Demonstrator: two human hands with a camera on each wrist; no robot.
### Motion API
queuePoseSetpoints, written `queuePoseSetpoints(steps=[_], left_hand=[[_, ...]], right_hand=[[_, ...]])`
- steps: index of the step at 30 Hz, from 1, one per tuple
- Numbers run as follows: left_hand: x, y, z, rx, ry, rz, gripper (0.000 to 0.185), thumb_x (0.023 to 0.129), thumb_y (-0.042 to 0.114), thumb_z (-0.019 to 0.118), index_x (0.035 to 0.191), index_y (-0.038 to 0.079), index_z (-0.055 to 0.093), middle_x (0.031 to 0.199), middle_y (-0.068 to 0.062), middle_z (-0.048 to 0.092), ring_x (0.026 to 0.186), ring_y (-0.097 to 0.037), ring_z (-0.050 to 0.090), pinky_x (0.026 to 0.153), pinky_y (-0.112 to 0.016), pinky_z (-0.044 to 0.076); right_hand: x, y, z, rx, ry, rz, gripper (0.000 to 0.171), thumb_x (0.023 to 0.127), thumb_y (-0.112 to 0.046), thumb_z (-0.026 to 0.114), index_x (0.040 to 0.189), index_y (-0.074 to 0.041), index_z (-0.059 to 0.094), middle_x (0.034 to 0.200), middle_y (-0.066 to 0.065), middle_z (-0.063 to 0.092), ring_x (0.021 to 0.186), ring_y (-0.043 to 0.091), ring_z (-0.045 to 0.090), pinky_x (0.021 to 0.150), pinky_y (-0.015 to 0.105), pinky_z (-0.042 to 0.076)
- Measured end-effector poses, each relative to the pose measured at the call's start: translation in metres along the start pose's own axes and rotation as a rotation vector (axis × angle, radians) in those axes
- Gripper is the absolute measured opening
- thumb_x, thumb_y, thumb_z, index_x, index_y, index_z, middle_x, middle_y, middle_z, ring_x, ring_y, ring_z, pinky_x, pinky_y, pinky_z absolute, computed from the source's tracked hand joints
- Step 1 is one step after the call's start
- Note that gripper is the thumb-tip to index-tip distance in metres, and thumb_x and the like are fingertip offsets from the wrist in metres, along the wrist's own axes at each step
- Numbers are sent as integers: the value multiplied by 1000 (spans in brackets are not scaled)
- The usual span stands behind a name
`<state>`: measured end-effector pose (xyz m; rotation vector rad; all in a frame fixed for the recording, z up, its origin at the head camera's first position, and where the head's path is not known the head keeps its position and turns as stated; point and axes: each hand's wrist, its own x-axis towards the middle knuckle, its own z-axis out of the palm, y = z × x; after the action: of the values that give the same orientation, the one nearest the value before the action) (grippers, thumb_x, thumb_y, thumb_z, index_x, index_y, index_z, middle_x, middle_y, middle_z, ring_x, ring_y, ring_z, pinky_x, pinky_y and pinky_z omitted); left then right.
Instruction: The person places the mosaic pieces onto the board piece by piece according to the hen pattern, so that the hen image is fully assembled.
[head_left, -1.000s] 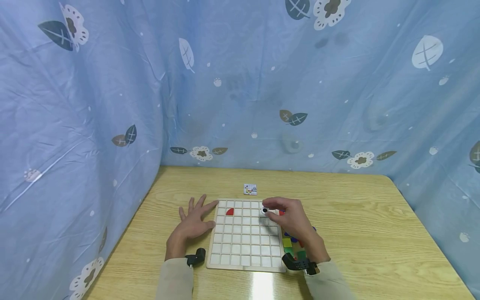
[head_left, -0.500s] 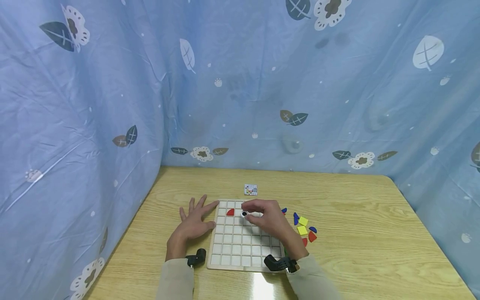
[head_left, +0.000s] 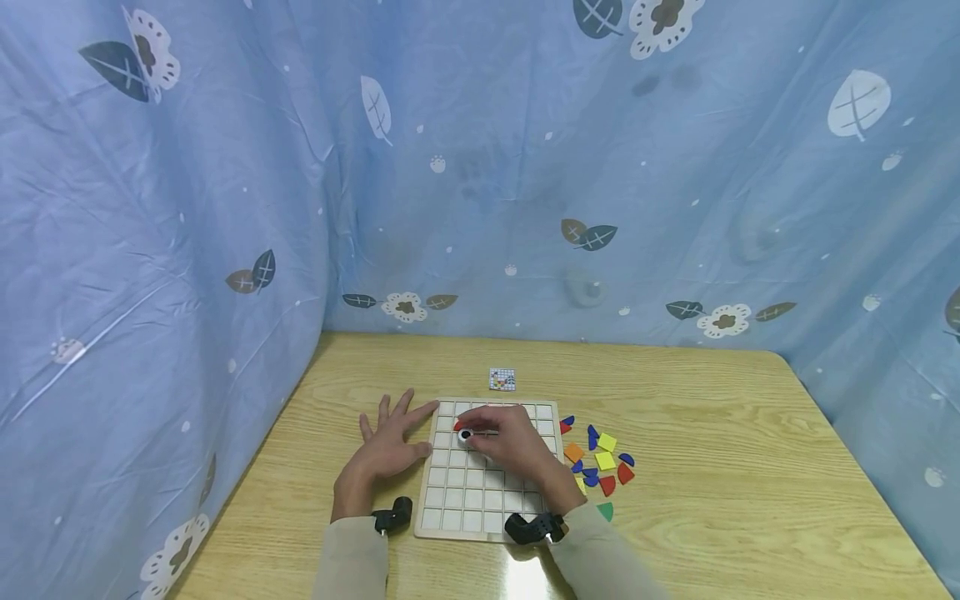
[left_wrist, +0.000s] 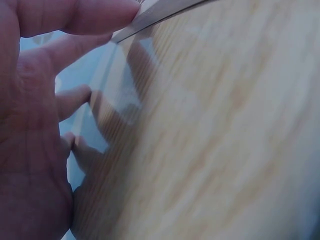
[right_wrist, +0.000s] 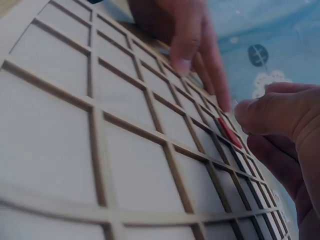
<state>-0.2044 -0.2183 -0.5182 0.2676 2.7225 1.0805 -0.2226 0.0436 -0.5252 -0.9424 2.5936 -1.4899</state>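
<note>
Red piece point(head_left: 459, 425) is lying in a far-left square of the grid board point(head_left: 480, 500); right hand point(head_left: 504, 440), fingers pinching a small black-and-white piece, is hovering just beside it, while left hand point(head_left: 390, 446) is resting flat on the tabletop point(head_left: 712, 467).

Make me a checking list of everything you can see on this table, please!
Surface: wooden table, light grain.
Job's things: gridded board; red piece in a cell near its far left corner; white piece with a black dot pinched by right hand.
Clutter: loose coloured pieces right of the board; small patterned card beyond it.
Grippers: left hand flat on the table, fingertips touching the board's left edge.
Cables: nothing seen.
Surroundings: blue leaf-print curtain.
</note>
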Motion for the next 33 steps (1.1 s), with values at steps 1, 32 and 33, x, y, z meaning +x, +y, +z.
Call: queuePoseSetpoints(steps=[1, 32, 33], left_hand=[[0, 0, 0, 0, 1, 0, 72, 98, 17, 72, 166, 25, 51, 185, -18, 10, 168, -52, -15, 121, -79, -25], [0, 2, -1, -2, 7, -2, 72, 97, 16, 72, 165, 26, 52, 184, -19, 13, 168, -53, -13, 120, -80, -24], [-1, 2, -1, -1, 7, -4, 72, 97, 16, 72, 165, 26, 52, 184, -19, 12, 168, -52, -14, 121, -80, -24]], right_hand=[[1, 0, 2, -10, 1, -4, 30, 96, -2, 80, 126, -6, 81, 119, 5, 84, 112, 21, 81, 98, 32, 64], [-4, -7, 13, -102, -25, -50, 27, 94, 0, 80, 119, -7, 82, 115, 5, 84, 105, 19, 81, 94, 37, 66], [-4, -8, 13, -104, -27, -49, 27, 94, 0, 80, 120, -7, 82, 115, 6, 84, 105, 19, 81, 94, 37, 66]])
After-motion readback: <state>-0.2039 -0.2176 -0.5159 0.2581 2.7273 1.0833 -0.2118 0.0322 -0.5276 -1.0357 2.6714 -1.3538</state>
